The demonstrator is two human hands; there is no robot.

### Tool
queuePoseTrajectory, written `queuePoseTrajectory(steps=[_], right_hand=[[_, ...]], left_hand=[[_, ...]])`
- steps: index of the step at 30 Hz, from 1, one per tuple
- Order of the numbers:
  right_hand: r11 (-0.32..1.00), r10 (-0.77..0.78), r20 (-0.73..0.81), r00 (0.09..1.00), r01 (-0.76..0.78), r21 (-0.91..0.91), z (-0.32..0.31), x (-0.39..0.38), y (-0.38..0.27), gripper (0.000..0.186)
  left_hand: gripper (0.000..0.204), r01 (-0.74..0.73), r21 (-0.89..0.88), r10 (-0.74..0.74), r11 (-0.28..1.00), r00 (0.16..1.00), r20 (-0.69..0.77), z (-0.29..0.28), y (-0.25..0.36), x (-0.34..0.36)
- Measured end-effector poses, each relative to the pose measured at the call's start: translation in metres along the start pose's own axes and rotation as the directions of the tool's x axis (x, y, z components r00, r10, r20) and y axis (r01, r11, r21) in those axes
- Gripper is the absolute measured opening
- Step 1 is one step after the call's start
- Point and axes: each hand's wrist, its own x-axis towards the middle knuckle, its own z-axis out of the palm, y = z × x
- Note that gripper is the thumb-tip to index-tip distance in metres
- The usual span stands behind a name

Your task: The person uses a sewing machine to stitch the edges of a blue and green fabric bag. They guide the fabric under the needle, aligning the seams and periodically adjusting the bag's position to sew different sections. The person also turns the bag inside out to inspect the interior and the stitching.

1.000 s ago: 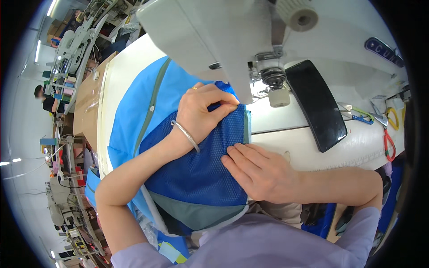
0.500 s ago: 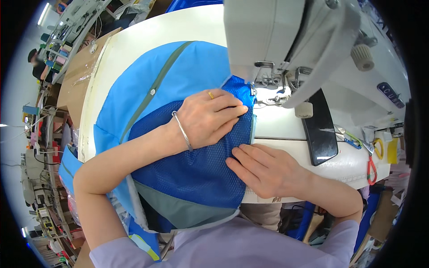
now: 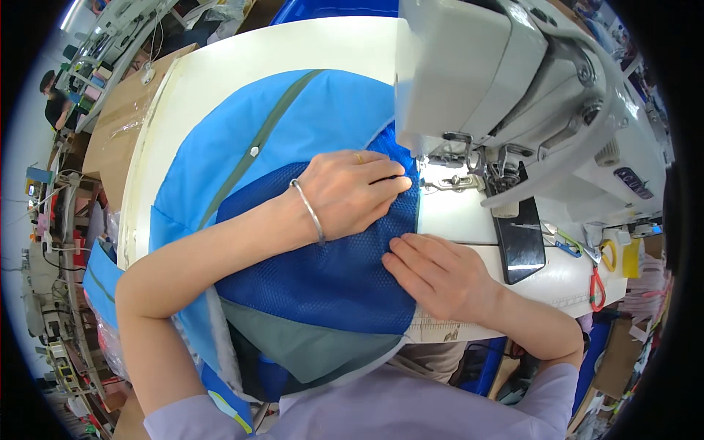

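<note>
A light blue fabric piece [image 3: 191, 176] with a grey-green stripe and white fastener lies on the white table, overlaid by dark blue mesh [image 3: 315, 286] with a grey band. My left hand [image 3: 348, 194] is curled on the mesh, fingertips pressed together at its right edge beside the sewing machine's presser foot [image 3: 455, 183]. My right hand [image 3: 440, 275] lies lower on the same edge, fingers stretched out on the fabric. The white sewing machine [image 3: 469, 73] stands over the top right; the fabric under its needle area is partly hidden.
A black phone [image 3: 522, 260] lies right of the machine's foot, with scissors [image 3: 597, 290] and other tools beyond it. Cardboard [image 3: 114, 147] lines the table's left edge [image 3: 147, 125]. A blue bin [image 3: 334, 10] is behind. At far left a person [image 3: 55, 106] works among machines.
My left hand has changed from a raised pinch to lying lower across the mesh. The view has shifted, showing more of the machine. In the last half second the hands moved only slightly.
</note>
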Motion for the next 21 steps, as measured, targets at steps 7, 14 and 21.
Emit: queuePoseTrajectory(steps=[7,14,21], right_hand=[[0.999,0.044,-0.014,0.999,-0.044,-0.01,-0.001,-0.001,0.004,0.033],[0.997,0.071,-0.014,0.997,-0.071,-0.009,0.002,-0.005,-0.002,0.033],[0.995,0.104,-0.057,0.993,-0.104,-0.003,0.005,-0.006,-0.003,0.031]], left_hand=[[0.024,-0.011,0.007,0.011,1.0,1.0,-0.027,0.009,-0.008,0.007],[0.021,0.018,-0.093,-0.027,0.996,0.995,-0.096,0.011,-0.011,0.007],[0.013,0.042,-0.105,-0.054,0.994,0.992,-0.111,0.013,-0.007,0.009]])
